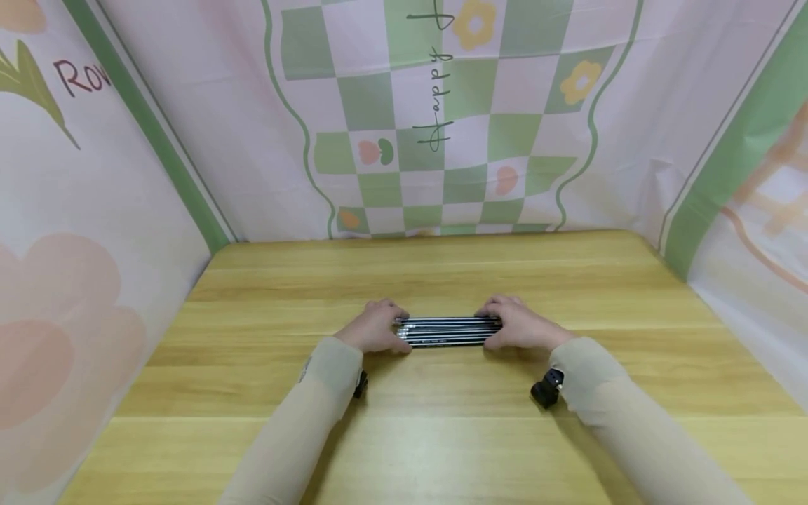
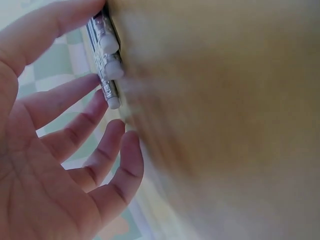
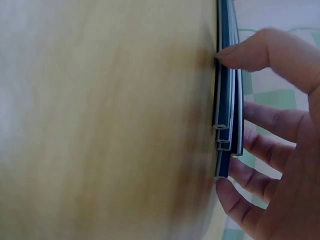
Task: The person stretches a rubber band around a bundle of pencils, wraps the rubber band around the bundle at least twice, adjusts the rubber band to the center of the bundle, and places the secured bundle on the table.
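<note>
A bundle of dark pencils (image 1: 451, 332) with pale stripes lies side by side across the middle of the table. At its left end my left hand (image 1: 376, 327) holds the pencils between thumb and fingers. White erasers (image 2: 114, 70) in silver ferrules stick out at that end in the left wrist view, at slightly different lengths. My right hand (image 1: 519, 325) grips the other end, thumb on the near side and fingers on the far side. In the right wrist view the flat, unsharpened ends (image 3: 221, 127) are staggered, and one pencil reaches farther out than the others.
The wooden table (image 1: 442, 435) has its back edge against a hanging cloth (image 1: 366, 56) with a green and white check print. More printed cloth (image 1: 76, 196) hangs along the left side and the right. Small black devices (image 1: 546, 389) sit at both wrists.
</note>
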A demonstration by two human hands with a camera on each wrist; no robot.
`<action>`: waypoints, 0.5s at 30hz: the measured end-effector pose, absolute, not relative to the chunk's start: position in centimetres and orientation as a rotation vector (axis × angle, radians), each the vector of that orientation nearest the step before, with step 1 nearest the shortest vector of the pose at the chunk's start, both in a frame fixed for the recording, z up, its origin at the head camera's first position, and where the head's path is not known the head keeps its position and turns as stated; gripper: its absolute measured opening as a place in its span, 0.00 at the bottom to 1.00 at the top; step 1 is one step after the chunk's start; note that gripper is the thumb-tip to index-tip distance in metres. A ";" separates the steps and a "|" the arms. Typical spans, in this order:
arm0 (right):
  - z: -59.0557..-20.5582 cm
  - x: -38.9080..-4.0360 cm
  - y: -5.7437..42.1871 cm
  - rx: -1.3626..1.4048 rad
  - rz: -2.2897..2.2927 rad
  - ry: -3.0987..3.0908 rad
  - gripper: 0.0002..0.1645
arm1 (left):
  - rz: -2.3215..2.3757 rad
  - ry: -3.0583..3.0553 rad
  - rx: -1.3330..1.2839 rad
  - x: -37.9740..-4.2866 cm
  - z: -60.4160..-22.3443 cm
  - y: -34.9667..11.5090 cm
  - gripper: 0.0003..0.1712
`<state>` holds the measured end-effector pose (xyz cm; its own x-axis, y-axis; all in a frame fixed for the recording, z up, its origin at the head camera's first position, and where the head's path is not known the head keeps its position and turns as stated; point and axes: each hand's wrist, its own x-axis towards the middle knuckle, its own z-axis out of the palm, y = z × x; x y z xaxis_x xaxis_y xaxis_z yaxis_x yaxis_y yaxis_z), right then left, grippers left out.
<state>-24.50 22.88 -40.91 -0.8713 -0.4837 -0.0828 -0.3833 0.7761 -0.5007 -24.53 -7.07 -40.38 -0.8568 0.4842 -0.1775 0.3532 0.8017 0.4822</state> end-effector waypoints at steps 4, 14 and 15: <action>-40.6 -24.7 22.4 -0.748 -0.569 2.789 0.35 | 0.546 2.711 0.674 -24.9 -40.3 -6.7 0.37; -39.2 -24.7 21.0 -0.747 -0.388 2.759 0.29 | 0.335 2.718 0.699 -25.1 -39.2 -5.6 0.30; -39.2 -24.7 20.9 -0.748 -0.375 2.757 0.30 | 0.329 2.719 0.698 -25.1 -39.2 -5.5 0.29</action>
